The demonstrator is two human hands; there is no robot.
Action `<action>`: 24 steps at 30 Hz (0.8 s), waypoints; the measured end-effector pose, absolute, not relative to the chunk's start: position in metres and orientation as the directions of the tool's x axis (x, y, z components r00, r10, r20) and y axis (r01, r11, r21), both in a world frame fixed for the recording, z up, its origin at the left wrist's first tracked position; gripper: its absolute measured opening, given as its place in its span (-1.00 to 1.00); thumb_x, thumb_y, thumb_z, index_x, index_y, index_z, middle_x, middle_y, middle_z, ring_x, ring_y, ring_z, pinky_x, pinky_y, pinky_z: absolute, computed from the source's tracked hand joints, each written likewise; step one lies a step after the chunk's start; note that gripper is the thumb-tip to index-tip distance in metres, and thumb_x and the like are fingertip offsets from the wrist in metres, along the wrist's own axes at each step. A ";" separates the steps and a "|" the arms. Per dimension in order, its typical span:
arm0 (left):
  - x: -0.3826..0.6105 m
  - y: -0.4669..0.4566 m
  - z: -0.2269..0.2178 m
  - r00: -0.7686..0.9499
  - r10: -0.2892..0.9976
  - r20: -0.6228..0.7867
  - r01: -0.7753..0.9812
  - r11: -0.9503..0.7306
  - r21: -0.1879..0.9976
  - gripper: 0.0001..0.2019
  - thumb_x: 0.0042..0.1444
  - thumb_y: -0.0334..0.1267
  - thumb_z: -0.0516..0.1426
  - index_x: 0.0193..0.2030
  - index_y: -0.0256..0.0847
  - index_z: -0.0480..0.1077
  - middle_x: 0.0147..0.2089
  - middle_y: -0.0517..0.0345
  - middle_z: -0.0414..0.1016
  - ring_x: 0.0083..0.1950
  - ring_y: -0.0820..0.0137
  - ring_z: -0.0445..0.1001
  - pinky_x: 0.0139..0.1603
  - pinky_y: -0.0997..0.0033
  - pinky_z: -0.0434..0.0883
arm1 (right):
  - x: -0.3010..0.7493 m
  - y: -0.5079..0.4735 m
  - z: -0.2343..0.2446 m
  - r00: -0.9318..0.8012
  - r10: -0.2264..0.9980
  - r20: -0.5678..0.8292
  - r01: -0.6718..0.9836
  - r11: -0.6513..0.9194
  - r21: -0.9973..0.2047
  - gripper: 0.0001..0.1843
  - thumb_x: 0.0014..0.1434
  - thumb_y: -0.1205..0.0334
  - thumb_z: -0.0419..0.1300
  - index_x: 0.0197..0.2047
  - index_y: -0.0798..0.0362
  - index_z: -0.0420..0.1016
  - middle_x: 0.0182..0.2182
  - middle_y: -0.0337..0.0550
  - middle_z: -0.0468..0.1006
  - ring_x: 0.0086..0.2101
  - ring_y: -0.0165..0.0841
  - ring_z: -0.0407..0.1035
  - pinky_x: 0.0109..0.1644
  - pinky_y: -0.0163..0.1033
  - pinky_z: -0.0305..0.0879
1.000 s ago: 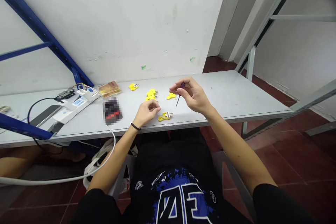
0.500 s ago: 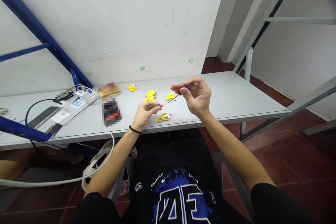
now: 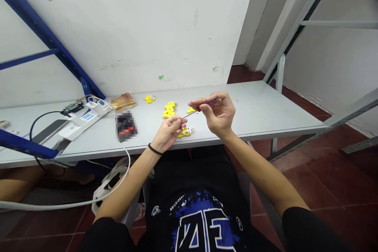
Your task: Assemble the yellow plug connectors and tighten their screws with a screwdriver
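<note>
My right hand (image 3: 217, 112) is closed on a small screwdriver (image 3: 203, 107) with a purple handle, its thin shaft lying almost level and pointing left. My left hand (image 3: 170, 130) is raised off the white table (image 3: 265, 106) with its fingertips pinched at the shaft's tip; whether something tiny sits in them I cannot make out. A yellow plug connector (image 3: 186, 131) with metal prongs lies on the table just below both hands. More yellow connectors (image 3: 169, 110) lie behind, one (image 3: 150, 98) farther back left and one (image 3: 191, 110) partly hidden behind the screwdriver.
To the left on the table are a blurred black and red object (image 3: 126, 126), a clear packet with brown contents (image 3: 123, 100), a white power strip (image 3: 85, 118) with cables and a dark phone-like slab (image 3: 47, 130). Blue shelving struts (image 3: 44, 35) stand at left, grey frame at right.
My right hand has tipped the screwdriver from pointing down to nearly level and leftward. My left hand has lifted from the table up to the shaft's tip.
</note>
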State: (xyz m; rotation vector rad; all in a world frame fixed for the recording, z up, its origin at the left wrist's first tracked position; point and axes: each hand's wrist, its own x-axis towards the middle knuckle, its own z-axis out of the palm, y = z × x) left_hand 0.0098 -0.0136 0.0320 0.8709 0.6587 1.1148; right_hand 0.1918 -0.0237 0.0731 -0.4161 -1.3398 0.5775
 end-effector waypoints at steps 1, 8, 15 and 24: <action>0.010 -0.013 0.032 0.317 0.948 -0.028 -0.479 0.185 0.858 -0.65 -0.11 -0.23 0.50 -0.27 -0.29 0.49 -0.25 0.06 0.59 -0.29 0.50 0.51 -0.44 0.62 0.34 | 0.192 -0.023 0.073 0.121 0.606 0.786 -0.153 0.794 -0.588 -0.68 0.31 -0.05 0.28 -0.13 -0.07 0.26 -0.25 -0.17 0.71 -0.19 -0.25 0.66 -0.14 -0.07 0.67; 0.012 -0.014 0.032 0.268 0.963 0.018 -0.431 0.103 0.896 -0.60 -0.16 -0.16 0.52 -0.30 -0.29 0.49 -0.30 0.06 0.61 -0.32 0.48 0.51 -0.44 0.59 0.32 | 0.193 -0.021 0.069 0.088 0.577 0.812 -0.157 0.813 -0.560 -0.70 0.29 0.05 0.33 -0.12 -0.06 0.29 -0.26 -0.20 0.71 -0.21 -0.24 0.66 -0.12 -0.04 0.69; 0.014 -0.014 0.031 0.148 0.985 0.089 -0.409 -0.021 0.912 -0.62 -0.20 -0.16 0.51 -0.34 -0.26 0.49 -0.33 0.07 0.64 -0.34 0.45 0.55 -0.39 0.53 0.36 | 0.190 -0.024 0.068 0.154 0.550 0.821 -0.114 0.835 -0.538 -0.65 0.21 0.09 0.40 -0.13 -0.09 0.29 -0.30 -0.24 0.71 -0.27 -0.23 0.66 -0.19 -0.07 0.70; 0.018 -0.016 0.030 0.121 0.992 0.044 -0.461 0.017 0.887 -0.58 -0.26 -0.15 0.54 -0.33 -0.26 0.50 -0.32 0.07 0.65 -0.32 0.46 0.56 -0.37 0.56 0.39 | 0.194 -0.015 0.061 0.220 0.451 0.865 0.115 0.868 -0.482 -0.71 0.20 0.08 0.41 -0.05 -0.09 0.49 -0.33 -0.24 0.71 -0.30 -0.22 0.67 -0.28 -0.10 0.68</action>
